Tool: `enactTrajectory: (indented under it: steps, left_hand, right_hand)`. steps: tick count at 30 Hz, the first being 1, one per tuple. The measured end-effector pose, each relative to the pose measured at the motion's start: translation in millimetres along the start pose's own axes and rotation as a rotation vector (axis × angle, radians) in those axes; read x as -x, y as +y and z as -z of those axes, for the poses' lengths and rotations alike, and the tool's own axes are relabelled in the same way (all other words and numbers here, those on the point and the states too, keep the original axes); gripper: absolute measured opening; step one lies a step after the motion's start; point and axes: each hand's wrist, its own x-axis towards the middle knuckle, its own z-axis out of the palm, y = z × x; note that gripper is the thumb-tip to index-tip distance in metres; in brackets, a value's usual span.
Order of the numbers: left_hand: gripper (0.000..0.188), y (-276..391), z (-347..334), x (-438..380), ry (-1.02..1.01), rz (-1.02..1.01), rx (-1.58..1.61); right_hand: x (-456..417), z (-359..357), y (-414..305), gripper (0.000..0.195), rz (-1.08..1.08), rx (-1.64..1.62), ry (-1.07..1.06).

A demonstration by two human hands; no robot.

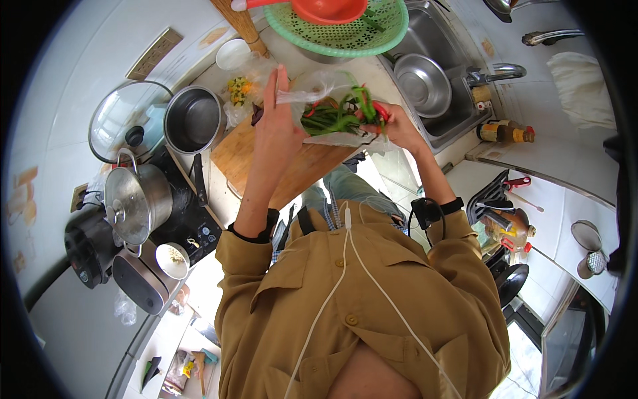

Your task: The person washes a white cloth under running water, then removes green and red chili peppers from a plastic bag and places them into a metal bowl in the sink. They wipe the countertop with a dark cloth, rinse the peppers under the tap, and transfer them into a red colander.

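A clear plastic bag point(326, 82) of green and red chili peppers point(331, 117) is held above a wooden cutting board point(299, 169). My left hand point(279, 119) is at the bag's left side, fingers pointing away from me, with a strip of the plastic drawn across them. On the other side, my right hand point(398, 127) grips several green and red chilies at the bag's mouth, its fingertips partly hidden by them. A small dark purple piece point(257, 114) shows beside my left hand.
Beyond the board, a green colander point(339, 47) holds a red plastic bowl point(329, 10). To the right is a sink with a steel basin point(422, 85). At left are an empty saucepan point(194, 119), a glass lid point(119, 119) and a lidded pot point(144, 199) on an induction cooktop point(192, 229).
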Motion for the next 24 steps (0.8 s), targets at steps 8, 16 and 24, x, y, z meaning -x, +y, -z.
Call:
enactTrajectory:
  steps: [8, 16, 24]
  left_hand:
    - [0.110, 13, -3, -9, -0.106, 0.128, 0.236]
    - [0.110, 9, -14, -19, -0.109, 0.075, 0.178]
    - [0.110, 0, -23, -27, -0.083, 0.075, 0.115]
  right_hand:
    - [6, 11, -8, 0.023, 0.136, -0.274, 0.083]
    - [7, 15, -3, 0.029, 0.323, -0.895, 0.009]
    - [12, 26, -8, 0.034, 0.485, -1.313, -0.148]
